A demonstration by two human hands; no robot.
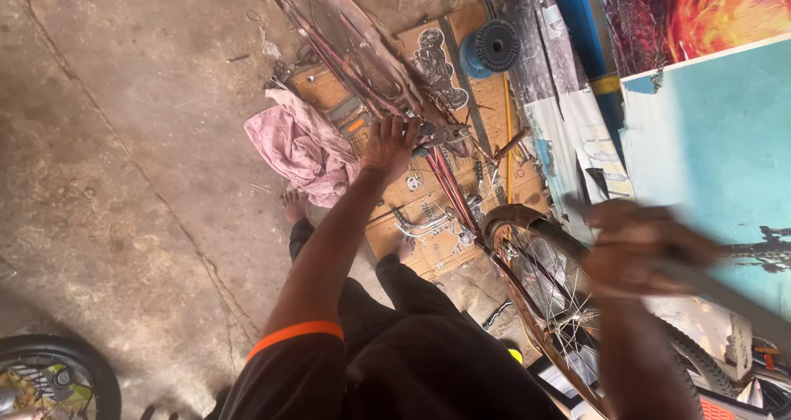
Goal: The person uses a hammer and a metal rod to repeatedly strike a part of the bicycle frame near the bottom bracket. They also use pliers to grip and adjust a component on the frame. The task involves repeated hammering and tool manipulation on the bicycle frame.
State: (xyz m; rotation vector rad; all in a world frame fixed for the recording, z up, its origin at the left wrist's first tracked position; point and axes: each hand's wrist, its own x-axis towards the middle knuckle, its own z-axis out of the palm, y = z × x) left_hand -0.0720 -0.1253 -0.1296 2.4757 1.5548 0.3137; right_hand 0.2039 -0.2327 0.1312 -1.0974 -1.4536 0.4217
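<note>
A: Head view, left hand (389, 144)?
B: Fingers curled tight round the rusty bike frame (362, 62), lying over cardboard (428, 247) on the floor.
A: Right hand (630, 251)?
B: Blurred, fingers wrapped on a long grey bar (725, 292), just above the wheel (548, 292). Pink rag (301, 144) beside the frame.
</note>
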